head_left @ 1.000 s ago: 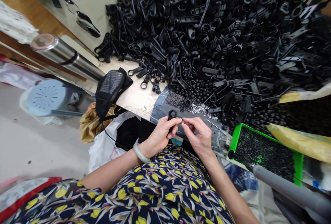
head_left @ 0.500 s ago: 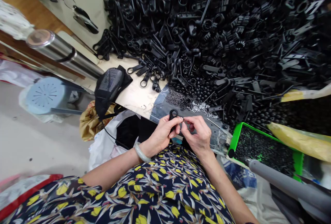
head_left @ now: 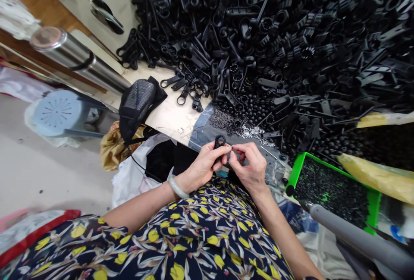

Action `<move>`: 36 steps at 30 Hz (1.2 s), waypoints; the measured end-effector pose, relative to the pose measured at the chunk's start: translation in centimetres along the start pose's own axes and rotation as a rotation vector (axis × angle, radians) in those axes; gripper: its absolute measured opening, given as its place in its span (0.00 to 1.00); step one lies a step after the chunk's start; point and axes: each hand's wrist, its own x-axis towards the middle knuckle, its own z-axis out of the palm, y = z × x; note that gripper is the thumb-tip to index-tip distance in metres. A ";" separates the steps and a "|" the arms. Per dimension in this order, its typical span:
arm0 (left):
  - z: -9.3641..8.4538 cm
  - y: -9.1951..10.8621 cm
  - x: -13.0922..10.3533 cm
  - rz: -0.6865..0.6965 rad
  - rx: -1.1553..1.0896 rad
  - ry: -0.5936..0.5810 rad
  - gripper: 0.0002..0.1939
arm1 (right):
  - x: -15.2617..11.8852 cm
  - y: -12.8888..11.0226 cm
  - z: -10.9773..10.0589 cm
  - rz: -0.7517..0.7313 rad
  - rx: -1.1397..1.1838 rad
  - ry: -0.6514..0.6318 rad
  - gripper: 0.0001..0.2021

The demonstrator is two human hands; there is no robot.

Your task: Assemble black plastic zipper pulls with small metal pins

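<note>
My left hand (head_left: 207,159) is closed on a black plastic part with a ring-shaped end (head_left: 220,140); the ring sticks up above the thumb and the rest is hidden by the fingers. Close beside it, my right hand (head_left: 248,165) has thumb and forefinger pinched together near the left fingertips. Whatever lies in that pinch is too small to make out. Just beyond the hands, small metal pins (head_left: 250,132) and tiny dark pieces (head_left: 223,121) lie on the worktop (head_left: 203,129).
A large heap of black plastic parts (head_left: 220,34) fills the back. At right stand a green tray (head_left: 297,170) of small black pieces and a grey bar (head_left: 343,226). A black mesh pouch (head_left: 137,103) and a steel flask (head_left: 74,58) are at left; a thin metal rod (head_left: 271,153) lies near the right hand.
The right fingertips have drawn slightly away from the left hand. The ring end in the left hand is turned a little. The whole view has shifted slightly.
</note>
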 end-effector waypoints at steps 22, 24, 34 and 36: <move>-1.7 -1.0 -1.0 0.041 0.130 -0.078 0.06 | -0.1 1.0 -0.2 -0.195 -0.173 -0.209 0.05; -1.9 -1.2 -1.0 0.064 0.151 -0.077 0.05 | -0.1 0.9 -0.2 -0.201 -0.185 -0.211 0.05; -2.6 -2.2 -0.6 0.084 0.207 -0.077 0.04 | -0.9 1.7 0.1 -0.242 -0.262 -0.227 0.06; -2.3 -2.2 -0.6 0.082 0.204 -0.058 0.04 | -1.0 1.7 0.2 -0.256 -0.287 -0.234 0.06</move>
